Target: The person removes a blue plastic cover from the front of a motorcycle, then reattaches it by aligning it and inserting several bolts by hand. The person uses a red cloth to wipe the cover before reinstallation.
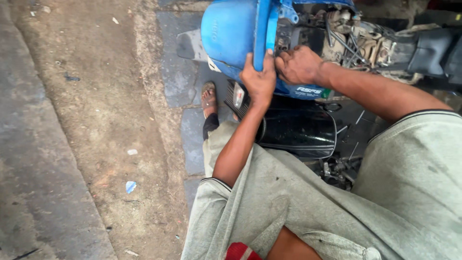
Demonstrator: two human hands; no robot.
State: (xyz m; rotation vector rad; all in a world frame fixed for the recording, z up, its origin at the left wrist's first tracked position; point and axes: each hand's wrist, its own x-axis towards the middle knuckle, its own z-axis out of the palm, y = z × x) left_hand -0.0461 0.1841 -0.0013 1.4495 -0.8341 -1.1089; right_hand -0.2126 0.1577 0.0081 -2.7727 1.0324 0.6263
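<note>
Head view, looking down on a person crouched beside a stripped scooter. The left hand [260,79] is closed around the lower edge of a blue body panel [231,31], with the fingers curled over the rim and the thumb pressed against the panel's outer face. The right hand [299,65] is set just beside it, with its fingertips pinched together at the seam where the panel meets the scooter frame [356,41]; whether a fastener or small tool is held there cannot be told, since the fingers cover the spot. The panel is seen upright against the front of the machine, apparently still attached. Exposed cables and engine parts [351,43] are shown to the right of the hands, and a black seat [428,48] beyond them. Below the forearms a glossy black cover [301,127] is laid, with loose metal parts [337,168] scattered beside it on the paved ground [178,72]. A sandalled foot [209,98] is planted on the paving near the panel.

Risk, as judged: should the left-hand grip slacken, the panel could be dropped onto the black cover or the foot; fingers could also be pinched at the seam, and small parts lost among the clutter.
</note>
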